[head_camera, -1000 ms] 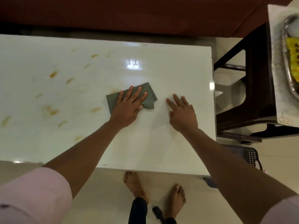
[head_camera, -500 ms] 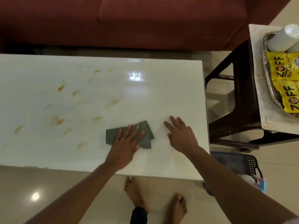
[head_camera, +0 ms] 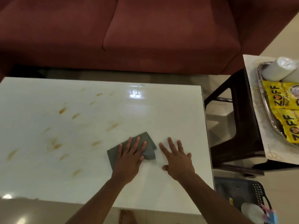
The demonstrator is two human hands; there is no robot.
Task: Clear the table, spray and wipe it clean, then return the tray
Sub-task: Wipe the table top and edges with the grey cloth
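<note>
**Table-wiping station: items as seen, left to right**

- Stains [head_camera: 62,110]: brownish smears scattered over the left half of the white table [head_camera: 169,110], well to the left of all fingertips.
- Cloth [head_camera: 149,149]: grey, folded, lying flat on the table; its far corner juts beyond the left fingertips, its left edge shows beside the little finger.
- Left hand [head_camera: 129,157]: palm down on the cloth, forearm reaching in from the near edge, fingers extended and slightly spread, pressing the cloth flat rather than gripping it.
- Right hand [head_camera: 178,159]: palm down on bare table just right of the cloth, fingers splayed wide, thumb out to the left, holding nothing.
- Stool [head_camera: 234,126]: dark, off the table's right edge, beyond the right hand's little finger.
- Tray [head_camera: 265,101]: metal, on a pale side surface at far right, carrying yellow packets [head_camera: 281,110] and a white cup [head_camera: 278,68] on its side.
- Basket [head_camera: 239,191]: dark, perforated, on the floor at lower right.
</note>
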